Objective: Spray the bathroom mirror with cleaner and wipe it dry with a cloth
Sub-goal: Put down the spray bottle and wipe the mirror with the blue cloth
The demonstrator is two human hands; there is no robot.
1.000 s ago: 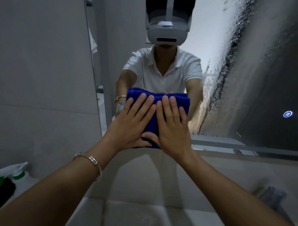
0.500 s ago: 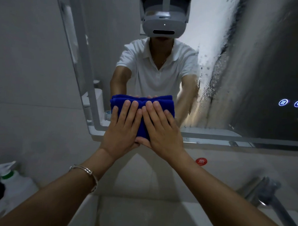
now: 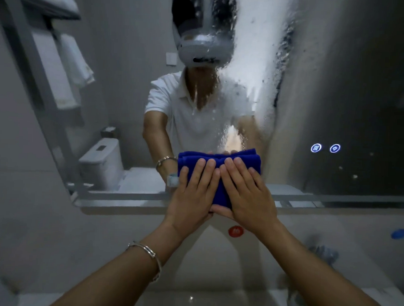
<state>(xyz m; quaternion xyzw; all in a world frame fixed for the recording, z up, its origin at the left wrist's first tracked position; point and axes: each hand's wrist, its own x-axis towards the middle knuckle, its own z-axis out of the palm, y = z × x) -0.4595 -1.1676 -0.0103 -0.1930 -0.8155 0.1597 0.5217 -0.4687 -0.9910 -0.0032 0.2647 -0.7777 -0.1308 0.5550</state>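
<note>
My left hand (image 3: 192,193) and right hand (image 3: 247,195) lie side by side, fingers straight, pressing the folded blue cloth (image 3: 219,161) flat against the mirror (image 3: 130,81) near its bottom edge. My hands hide the cloth's lower half. Droplets blur the glass from 12 to 1 o'clock. At 4 o'clock there is a smeared shape, perhaps a tap (image 3: 320,254).

I can't read any words or numbers. On the mirror (image 3: 130,81), lower right, two lit round signs: left icon (image 3: 316,148) shows wavy lines, right icon (image 3: 334,148) unclear. Red round sticker (image 3: 235,231) just below the mirror: white mark, illegible.
</note>
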